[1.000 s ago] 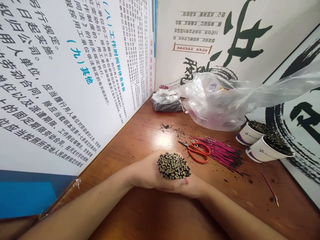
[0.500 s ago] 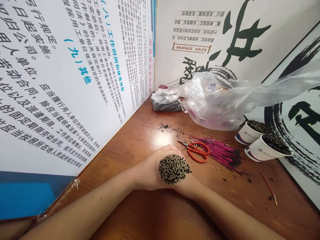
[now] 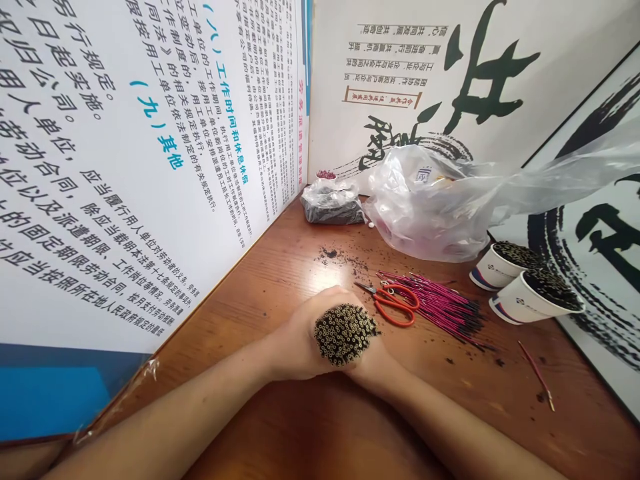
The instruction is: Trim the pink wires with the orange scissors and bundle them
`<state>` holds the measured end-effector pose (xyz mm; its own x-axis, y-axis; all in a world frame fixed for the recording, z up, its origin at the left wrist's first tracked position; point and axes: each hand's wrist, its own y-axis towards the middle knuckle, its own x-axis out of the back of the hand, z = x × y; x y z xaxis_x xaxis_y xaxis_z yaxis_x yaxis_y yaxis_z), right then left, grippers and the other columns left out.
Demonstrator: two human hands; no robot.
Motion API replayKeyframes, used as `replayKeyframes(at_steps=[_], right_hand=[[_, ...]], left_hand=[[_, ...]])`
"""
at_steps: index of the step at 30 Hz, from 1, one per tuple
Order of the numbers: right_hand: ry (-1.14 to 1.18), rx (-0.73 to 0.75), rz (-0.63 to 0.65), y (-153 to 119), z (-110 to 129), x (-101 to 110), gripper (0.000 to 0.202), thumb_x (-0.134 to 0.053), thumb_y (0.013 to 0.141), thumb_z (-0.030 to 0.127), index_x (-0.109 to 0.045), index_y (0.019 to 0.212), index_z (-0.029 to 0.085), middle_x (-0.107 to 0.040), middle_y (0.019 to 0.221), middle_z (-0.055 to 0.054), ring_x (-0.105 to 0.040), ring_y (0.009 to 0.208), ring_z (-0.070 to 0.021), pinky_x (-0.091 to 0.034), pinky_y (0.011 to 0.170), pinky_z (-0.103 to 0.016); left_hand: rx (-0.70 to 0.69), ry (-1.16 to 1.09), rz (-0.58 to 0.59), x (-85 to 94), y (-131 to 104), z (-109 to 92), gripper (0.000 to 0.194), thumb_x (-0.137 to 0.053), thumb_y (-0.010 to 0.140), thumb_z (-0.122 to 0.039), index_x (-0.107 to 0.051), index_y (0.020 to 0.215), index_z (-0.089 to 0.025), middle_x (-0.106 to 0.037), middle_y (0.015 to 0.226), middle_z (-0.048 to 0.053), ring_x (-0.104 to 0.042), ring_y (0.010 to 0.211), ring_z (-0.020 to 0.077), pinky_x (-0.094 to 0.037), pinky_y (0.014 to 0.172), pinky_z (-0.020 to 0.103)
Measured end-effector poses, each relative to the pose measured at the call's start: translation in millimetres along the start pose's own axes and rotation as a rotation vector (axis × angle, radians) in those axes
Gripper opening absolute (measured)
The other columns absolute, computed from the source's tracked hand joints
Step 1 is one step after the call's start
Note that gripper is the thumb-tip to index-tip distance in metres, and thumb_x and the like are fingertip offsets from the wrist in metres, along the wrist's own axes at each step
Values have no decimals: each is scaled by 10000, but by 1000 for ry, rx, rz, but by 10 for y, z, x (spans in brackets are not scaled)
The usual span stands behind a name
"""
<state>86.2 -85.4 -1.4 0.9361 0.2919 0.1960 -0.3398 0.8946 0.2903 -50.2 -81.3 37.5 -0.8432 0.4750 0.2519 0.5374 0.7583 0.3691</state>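
Observation:
A thick bundle of thin black tubes [image 3: 345,335] points its ends up at me, each end showing a pale gold ring. My left hand [image 3: 296,339] is closed round the bundle's left side. From the other side my right hand [image 3: 373,363] is wrapped against it; most of its fingers are hidden behind the tubes. Scissors with red handles [image 3: 397,305] lie just beyond my right hand, blades to the left. Partly touching them is a loose pile of pink-and-black wires [image 3: 447,307].
Two paper cups [image 3: 535,300] filled with dark tubes stand at the right. A clear plastic bag [image 3: 430,207] and a smaller wrapped black pack [image 3: 333,203] sit at the back. One reddish wire [image 3: 536,375] lies apart. Dark crumbs dot the table [image 3: 240,293]; printed boards [image 3: 125,133] enclose it.
The bundle and both hands have shifted very slightly up and to the left. The grip looks the same, and the things on the table have not moved.

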Motion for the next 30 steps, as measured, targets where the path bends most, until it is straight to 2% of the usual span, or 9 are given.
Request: replayKeyframes(at_steps=[1, 3, 4, 6, 8, 9, 12, 15, 30], right_hand=[[4, 42, 64, -1, 26, 11, 130, -716, 734, 271, -617, 789, 205, -680, 789, -34, -640, 754, -197, -570, 705, -302], [-31, 100, 70, 0, 53, 39, 128, -658, 763, 198, -608, 880, 202, -665, 841, -35, -625, 794, -192, -550, 750, -315], [-67, 125, 29, 2, 58, 59, 190, -628, 777, 177, -597, 963, 197, -654, 889, -43, -615, 824, -192, -539, 774, -327], [-163, 184, -137, 4, 69, 112, 315, -576, 802, 162, -542, 1114, 186, -611, 974, -60, -584, 885, -195, -510, 817, -357], [-257, 275, -304, -1, 98, 173, 335, -544, 813, 156, -507, 1144, 187, -555, 989, -62, -547, 923, -204, -479, 850, -390], [-294, 344, -334, -7, 121, 199, 319, -537, 805, 144, -510, 1118, 197, -535, 995, -60, -535, 929, -206, -471, 845, -394], [-392, 525, -274, -32, 207, 239, 345, -549, 770, 101, -528, 1099, 206, -523, 1006, -69, -519, 942, -224, -459, 817, -412], [-475, 635, -225, -42, 262, 231, 384, -565, 745, 79, -562, 1106, 212, -511, 957, -61, -512, 872, -218, -458, 751, -404], [-547, 661, -242, -14, 245, 228, 342, -541, 748, 57, -622, 1035, 222, -487, 863, -35, -501, 793, -191, -439, 692, -375]], left_hand=[[-15, 23, -50, 3, 0, 10, 292, -743, 702, -178, -607, 958, -146, -636, 965, 75, -610, 909, 197, -503, 847, 309], [-17, 53, -152, 21, 1, 29, 230, -714, 744, -194, -592, 936, -157, -624, 900, 50, -598, 820, 167, -498, 756, 276], [-7, 64, -190, 34, 3, 36, 207, -703, 758, -205, -577, 917, -162, -613, 869, 39, -587, 785, 157, -491, 722, 265], [7, 83, -244, 61, 12, 50, 186, -685, 776, -226, -538, 874, -170, -583, 818, 21, -558, 738, 143, -475, 683, 255], [7, 95, -259, 79, 24, 67, 180, -668, 787, -231, -508, 846, -176, -556, 788, 7, -529, 715, 132, -462, 676, 251], [4, 95, -254, 82, 30, 77, 181, -665, 788, -231, -498, 835, -177, -543, 774, 0, -511, 700, 125, -453, 668, 249], [-13, 68, -230, 77, 42, 111, 211, -687, 776, -244, -492, 818, -174, -522, 751, -13, -472, 671, 114, -428, 636, 238], [-20, 35, -221, 68, 45, 129, 237, -716, 764, -249, -501, 829, -173, -543, 764, -12, -473, 669, 110, -418, 614, 227], [5, 131, -225, 64, 33, 147, 223, -694, 758, -246, -483, 785, -178, -527, 721, -22, -466, 634, 102, -400, 586, 222]])
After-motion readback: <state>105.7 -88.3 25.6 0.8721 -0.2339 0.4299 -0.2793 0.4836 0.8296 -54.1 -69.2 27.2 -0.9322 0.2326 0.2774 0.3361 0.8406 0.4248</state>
